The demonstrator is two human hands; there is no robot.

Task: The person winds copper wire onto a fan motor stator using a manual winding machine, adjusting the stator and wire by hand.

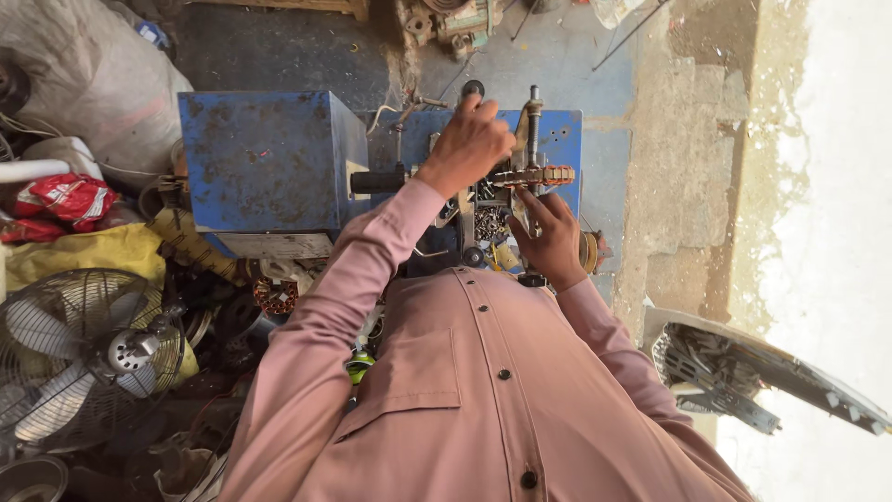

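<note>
Left hand: the left hand (467, 144) is clenched over a dark knob or handle on top of the blue machine (269, 158), knuckles up, sleeve running back toward the body.
Right hand: the right hand (550, 237) sits lower and nearer the body, fingers pinched up toward the wound piece; it seems to grasp or steady its near edge, though the fingertips are partly hidden, so I cannot tell how firm the hold is.
Wound piece: the coil-wound core (537, 175), with copper-coloured winding and pale segments, lies across the machine's front, just beside the upright steel spindle (534, 116).
Long axis: the core's long axis runs left to right across the view, roughly square to the spindle.
Direction from grips: the core lies just to the right of the left hand and directly above, that is farther out from, the right hand.
Nearer hand: both are close, but the right hand's fingers reach it; the left hand is on the handle instead.
Surroundings: a black grip (376, 180) sticks out sideways below the left wrist; a tray of small metal parts (490, 221) sits between the hands; a fan (84, 349) stands well apart at the left.
</note>
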